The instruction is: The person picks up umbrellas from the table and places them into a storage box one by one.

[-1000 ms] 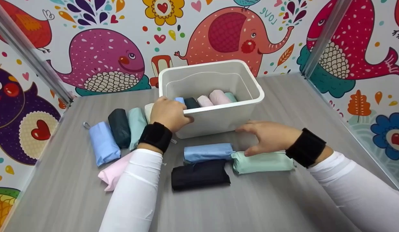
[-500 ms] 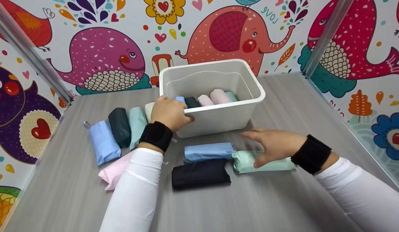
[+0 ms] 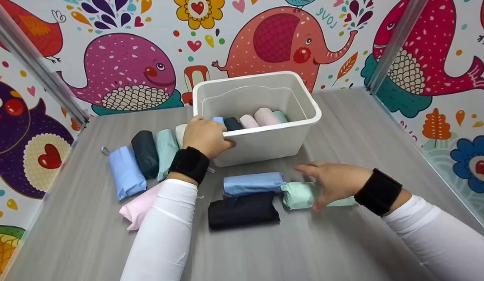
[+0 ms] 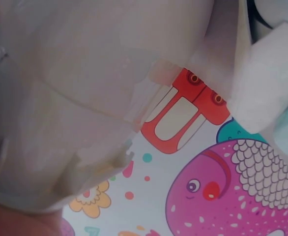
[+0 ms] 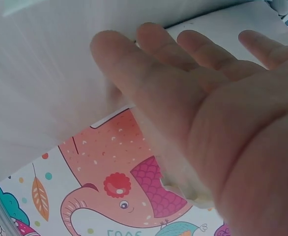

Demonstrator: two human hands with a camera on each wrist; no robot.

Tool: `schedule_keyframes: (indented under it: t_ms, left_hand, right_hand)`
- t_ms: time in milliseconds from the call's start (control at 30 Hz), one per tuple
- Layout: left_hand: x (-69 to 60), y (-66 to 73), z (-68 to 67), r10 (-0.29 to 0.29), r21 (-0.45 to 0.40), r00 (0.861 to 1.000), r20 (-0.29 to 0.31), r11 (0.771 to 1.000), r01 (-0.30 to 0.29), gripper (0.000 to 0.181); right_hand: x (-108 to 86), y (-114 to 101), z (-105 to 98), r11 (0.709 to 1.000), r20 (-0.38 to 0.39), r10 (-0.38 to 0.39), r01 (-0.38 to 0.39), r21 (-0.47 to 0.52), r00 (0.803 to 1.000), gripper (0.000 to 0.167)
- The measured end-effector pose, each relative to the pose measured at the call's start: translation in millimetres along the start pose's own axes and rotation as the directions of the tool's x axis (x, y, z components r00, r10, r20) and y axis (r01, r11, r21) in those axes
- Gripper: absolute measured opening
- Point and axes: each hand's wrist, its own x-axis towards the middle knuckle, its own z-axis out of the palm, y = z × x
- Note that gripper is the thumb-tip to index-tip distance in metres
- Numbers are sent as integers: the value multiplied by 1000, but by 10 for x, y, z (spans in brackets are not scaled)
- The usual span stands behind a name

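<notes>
My left hand (image 3: 206,137) grips the rim of a white plastic bin (image 3: 265,145) at its front left corner, thumb on the outer side. Inside the bin lie several rolled, umbrella-like bundles, a pink one (image 3: 266,116) among them. My right hand (image 3: 337,181) is spread over a mint green folded umbrella (image 3: 298,196), thumb and fingers on either side of it; whether they touch is unclear. In the right wrist view the fingers (image 5: 208,51) look straight. Left of the mint one lie a blue folded umbrella (image 3: 252,184) and a black folded umbrella (image 3: 243,211).
On the grey table (image 3: 242,253), left of the bin, lie more bundles: blue (image 3: 126,171), dark green (image 3: 145,154), teal (image 3: 166,152), a partly hidden cream one (image 3: 180,134) and pink (image 3: 138,208) under the left forearm. Patterned walls (image 3: 128,74) enclose the table.
My right hand has moved back from near the bin's front toward me and slightly right, lowering over the mint green umbrella. The left hand keeps its grip on the bin.
</notes>
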Motion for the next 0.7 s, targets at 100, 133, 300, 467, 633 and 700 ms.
schedule_keyframes:
  t_ms: [100,133,300,467,633,700]
  left_hand:
    - [0,0,-3,2,0,1000,-2,1000,-2,36]
    - [-1,1,-4,2,1,1000,-1,1000,-2,36]
    - [9,1,4,-6,2,1000,4,1000,6,38]
    - [9,-2,7,-10,4,1000,9,1000,10,39]
    - [8,-3,0,-10,-8,1000,12,1000,10,39]
    - [6,-3,-2,-11,-12,1000,15,1000,11,39]
  right_hand:
    - [5,0,46,1000,13,11,-11,5,1000,110]
    - [8,4,63,1000,17,16,-16,8,1000,110]
    - [2,14,132,999,25,36,-36,-8,999,109]
    - [-6,43,216,999,24,37,-36,-33,999,105]
    - [-3,72,265,998,3,43,-43,-49,999,96]
    - [-4,78,277,998,-14,39,-40,-55,999,92]
